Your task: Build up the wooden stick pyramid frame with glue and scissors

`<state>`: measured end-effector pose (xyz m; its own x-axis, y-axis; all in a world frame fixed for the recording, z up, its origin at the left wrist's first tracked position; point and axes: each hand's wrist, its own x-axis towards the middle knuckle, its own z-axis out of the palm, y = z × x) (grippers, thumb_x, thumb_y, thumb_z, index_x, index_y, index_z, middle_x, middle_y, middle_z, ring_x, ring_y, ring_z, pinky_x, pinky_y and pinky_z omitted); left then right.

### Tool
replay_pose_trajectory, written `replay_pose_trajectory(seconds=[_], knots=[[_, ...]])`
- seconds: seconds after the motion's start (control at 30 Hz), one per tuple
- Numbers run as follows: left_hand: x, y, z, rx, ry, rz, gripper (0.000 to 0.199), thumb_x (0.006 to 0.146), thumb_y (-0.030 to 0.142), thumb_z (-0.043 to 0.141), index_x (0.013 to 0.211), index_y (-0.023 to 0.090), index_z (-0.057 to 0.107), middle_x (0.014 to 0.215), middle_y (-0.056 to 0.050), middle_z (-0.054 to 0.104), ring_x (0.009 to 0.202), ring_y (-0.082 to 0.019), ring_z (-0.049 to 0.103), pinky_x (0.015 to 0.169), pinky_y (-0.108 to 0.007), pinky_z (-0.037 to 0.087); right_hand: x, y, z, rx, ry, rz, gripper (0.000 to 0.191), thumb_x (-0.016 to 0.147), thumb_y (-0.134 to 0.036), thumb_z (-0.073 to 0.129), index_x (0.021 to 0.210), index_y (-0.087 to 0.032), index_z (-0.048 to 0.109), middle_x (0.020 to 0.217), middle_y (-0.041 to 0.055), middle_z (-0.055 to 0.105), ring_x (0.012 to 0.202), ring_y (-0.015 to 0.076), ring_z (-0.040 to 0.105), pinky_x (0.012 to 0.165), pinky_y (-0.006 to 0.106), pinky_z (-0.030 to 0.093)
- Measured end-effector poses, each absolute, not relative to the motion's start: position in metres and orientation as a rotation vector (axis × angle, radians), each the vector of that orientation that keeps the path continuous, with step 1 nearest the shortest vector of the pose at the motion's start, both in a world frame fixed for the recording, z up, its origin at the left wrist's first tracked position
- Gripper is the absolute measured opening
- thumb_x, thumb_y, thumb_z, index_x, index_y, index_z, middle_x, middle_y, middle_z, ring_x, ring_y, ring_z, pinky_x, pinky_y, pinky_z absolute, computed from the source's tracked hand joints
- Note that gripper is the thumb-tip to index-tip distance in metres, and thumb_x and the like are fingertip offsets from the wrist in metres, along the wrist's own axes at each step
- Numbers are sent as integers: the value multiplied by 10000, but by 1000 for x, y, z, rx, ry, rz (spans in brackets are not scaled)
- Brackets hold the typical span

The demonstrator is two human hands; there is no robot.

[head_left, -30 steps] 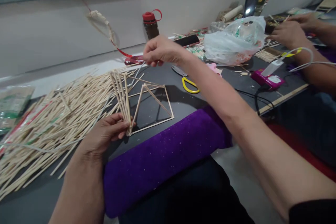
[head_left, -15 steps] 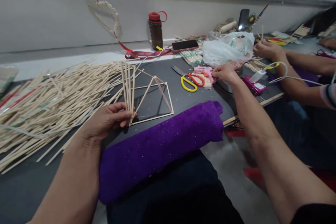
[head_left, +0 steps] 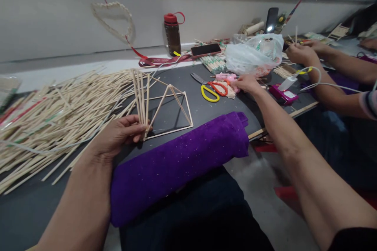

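My left hand (head_left: 131,129) is closed on several thin wooden sticks (head_left: 140,98), which stand upright in a fan from the fingertips. The same fingers meet the near left corner of a stick frame (head_left: 169,131), a square base with sticks rising to a peak, resting on the dark table. On the far side, my right hand (head_left: 249,83) has its fingers closed on a pink glue gun (head_left: 225,77), whose handle is mostly hidden by the hand. The gun lies over a glue-stained pad (head_left: 231,91), beside scissors (head_left: 210,90) with red and yellow handles.
A large heap of loose sticks (head_left: 67,113) covers the left. A rolled purple cloth (head_left: 182,164) lies along the near edge. Behind are a bottle (head_left: 172,35), a phone (head_left: 206,50) and a plastic bag (head_left: 253,57). A magenta power block (head_left: 284,94) and a co-worker's hands (head_left: 303,53) are right.
The view has shifted slightly. My left hand keeps its hold on the sticks, and my right hand stays at the glue gun. The co-worker's hands have shifted, with thin sticks showing above them.
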<state>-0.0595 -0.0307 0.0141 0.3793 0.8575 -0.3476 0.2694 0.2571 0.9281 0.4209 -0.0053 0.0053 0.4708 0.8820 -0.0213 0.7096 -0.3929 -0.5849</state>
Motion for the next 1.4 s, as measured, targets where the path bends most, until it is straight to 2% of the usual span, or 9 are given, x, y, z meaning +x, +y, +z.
replay_pose_trajectory(seconds=[0.17, 0.3, 0.4, 0.6, 0.7, 0.83, 1.03, 1.23, 1.4], knots=[[-58, -31, 11, 1267, 1128, 592, 280, 615, 324, 873, 792, 142, 754, 632, -24, 667, 434, -50, 451, 414, -158, 304, 409, 3, 16, -2271, -1253, 421, 128, 638, -203, 766, 635, -133, 659, 494, 39, 514, 693, 226, 596, 650, 291, 471], [-60, -28, 7, 1281, 1104, 567, 268, 623, 348, 880, 774, 160, 763, 578, -20, 620, 433, -60, 454, 388, -150, 299, 399, -2, 27, -2162, -1158, 511, 148, 783, -257, 654, 723, -125, 622, 634, 73, 610, 558, 152, 542, 529, 271, 402], [-62, -28, 6, 1274, 1090, 570, 234, 645, 336, 871, 756, 166, 756, 556, -10, 592, 430, -63, 451, 392, -157, 331, 388, -9, 38, -1966, -1131, 593, 151, 771, -255, 655, 698, -157, 565, 642, 40, 587, 483, 95, 445, 452, 247, 288], [-60, -32, 6, 1255, 1076, 587, 232, 647, 297, 862, 759, 140, 733, 592, -29, 635, 427, -57, 470, 410, -158, 334, 342, -7, 64, -1422, -1079, 648, 281, 907, -469, 508, 811, -212, 569, 635, -2, 526, 455, 93, 365, 422, 248, 198], [-59, -33, 5, 1248, 1069, 611, 240, 636, 288, 854, 756, 127, 722, 594, -34, 643, 420, -56, 468, 414, -163, 322, 310, 1, 82, -1074, -1071, 541, 285, 858, -483, 602, 766, -217, 558, 605, -21, 500, 445, 84, 374, 409, 242, 228], [-59, -34, 3, 1270, 1067, 607, 248, 656, 296, 838, 766, 112, 714, 582, -34, 639, 406, -54, 459, 407, -170, 271, 267, 10, 104, -845, -1144, 756, 115, 767, -304, 648, 800, -212, 587, 746, 5, 668, 586, 109, 601, 494, 212, 432], [-59, -34, 2, 1260, 1067, 622, 221, 666, 277, 821, 755, 122, 692, 611, -37, 654, 410, -56, 473, 418, -187, 272, 235, 14, 96, -879, -1431, 1047, 70, 737, -207, 666, 779, -151, 663, 707, 34, 708, 489, 92, 580, 397, 189, 348], [-56, -36, 6, 1261, 1101, 622, 186, 663, 257, 805, 720, 130, 682, 582, -26, 630, 409, -60, 472, 419, -205, 266, 253, 17, 78, -869, -1603, 1032, 261, 875, -369, 701, 810, -116, 691, 695, 56, 726, 453, 91, 580, 376, 185, 373], [-54, -37, 9, 1251, 1136, 612, 166, 655, 246, 788, 706, 141, 670, 596, -35, 648, 407, -64, 476, 412, -210, 246, 254, 19, 68, -854, -1556, 1019, 351, 865, -509, 718, 800, -166, 689, 676, 35, 723, 454, 116, 591, 352, 215, 340]])
